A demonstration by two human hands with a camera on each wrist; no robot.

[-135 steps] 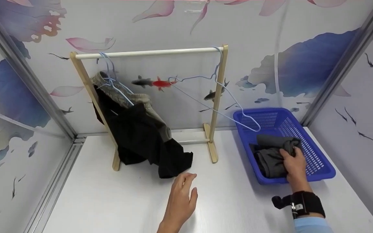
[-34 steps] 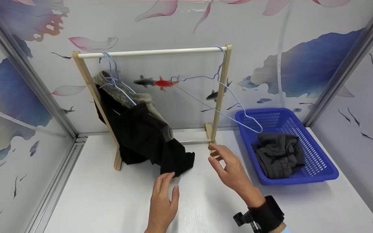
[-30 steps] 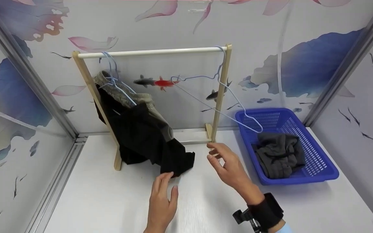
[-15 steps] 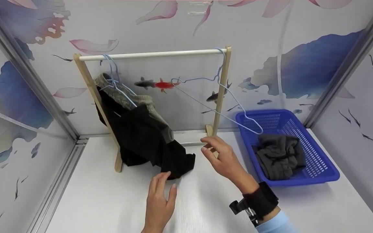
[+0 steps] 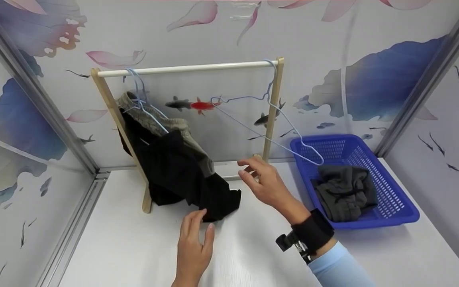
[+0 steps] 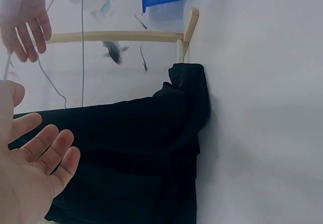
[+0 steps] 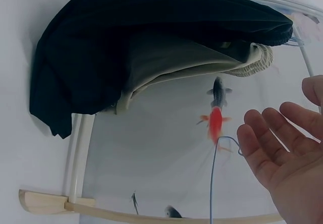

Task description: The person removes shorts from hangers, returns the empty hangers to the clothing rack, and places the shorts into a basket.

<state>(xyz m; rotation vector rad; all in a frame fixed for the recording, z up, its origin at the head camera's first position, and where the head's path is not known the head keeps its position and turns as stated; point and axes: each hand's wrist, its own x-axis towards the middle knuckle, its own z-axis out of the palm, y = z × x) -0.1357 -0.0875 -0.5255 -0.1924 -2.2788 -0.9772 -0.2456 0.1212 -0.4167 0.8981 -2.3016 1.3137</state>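
My left hand (image 5: 193, 245) is held over the white tabletop in front of the rack, fingers relaxed and holding nothing. Its fingertips overlap the hem of the black trousers (image 5: 173, 167) in the head view. To the right, my right hand (image 5: 265, 181) hovers near the rack's right foot, loosely curved, with nothing in it. The black trousers and a beige pair (image 5: 197, 147) hang from light blue hangers at the left end of the rail. A bare light blue hanger (image 5: 245, 125) hangs at the right end. Dark grey folded clothing (image 5: 347, 193) lies in the blue basket (image 5: 397, 195).
The clothes rack has a white rail (image 5: 197, 68) and wooden posts (image 5: 273, 111). Behind it stands a wall printed with fish and petals. Metal frame profiles (image 5: 82, 159) edge the left corner, and another patterned wall (image 5: 444, 131) rises right of the basket.
The right hand has let go of the dark grey clothing, left the basket and moved left toward the rack. My left hand has shifted slightly left and toward me.
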